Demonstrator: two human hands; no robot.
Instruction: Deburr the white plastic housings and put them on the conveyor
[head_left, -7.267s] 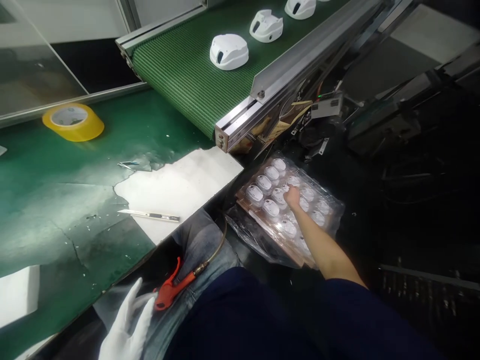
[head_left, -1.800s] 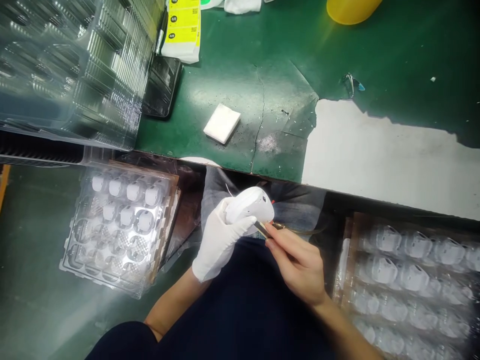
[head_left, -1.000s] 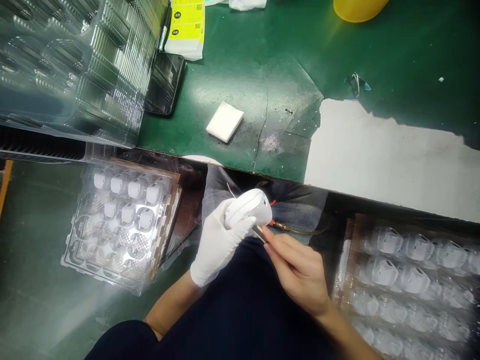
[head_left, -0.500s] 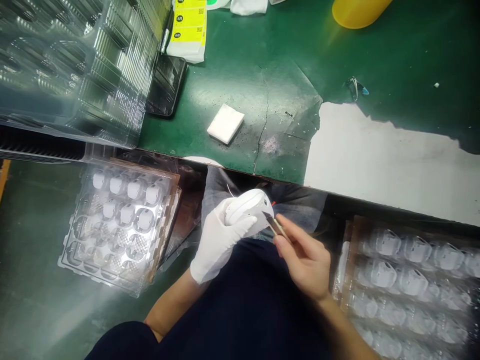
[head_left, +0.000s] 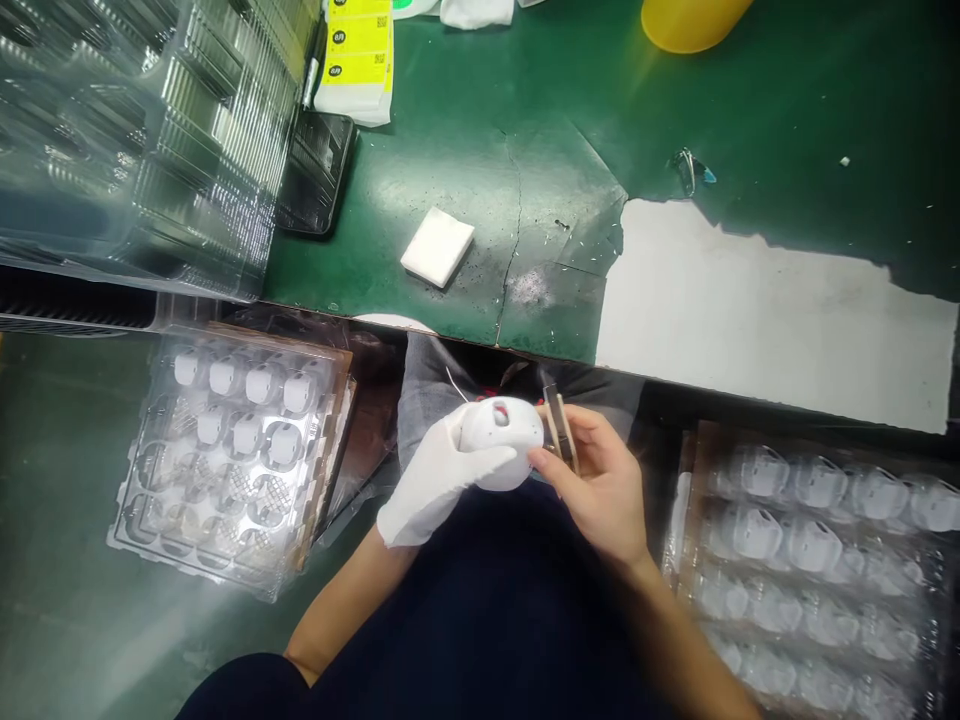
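Note:
My left hand (head_left: 429,468), in a white glove, is wrapped round a rounded white plastic housing (head_left: 504,436) above my lap. An opening with something red inside shows on the housing's upper side. At its right side is my bare right hand (head_left: 600,475), closed on a slim tool with a dark blade and pale handle (head_left: 559,425), which looks like a craft knife. The blade points up and away from the housing. My right thumb touches or nearly touches the housing's right edge.
A white square pad (head_left: 438,247) lies on the green table (head_left: 555,80). Stacked clear trays (head_left: 210,150) and a black phone (head_left: 319,175) stand left. Trays of white parts flank me, left (head_left: 225,460) and right (head_left: 810,560). A yellow container (head_left: 694,22) is at the back.
The housing has turned in my left hand, bringing its opening into fuller view. My right hand has swung the blade from pointing at the housing to upright beside it.

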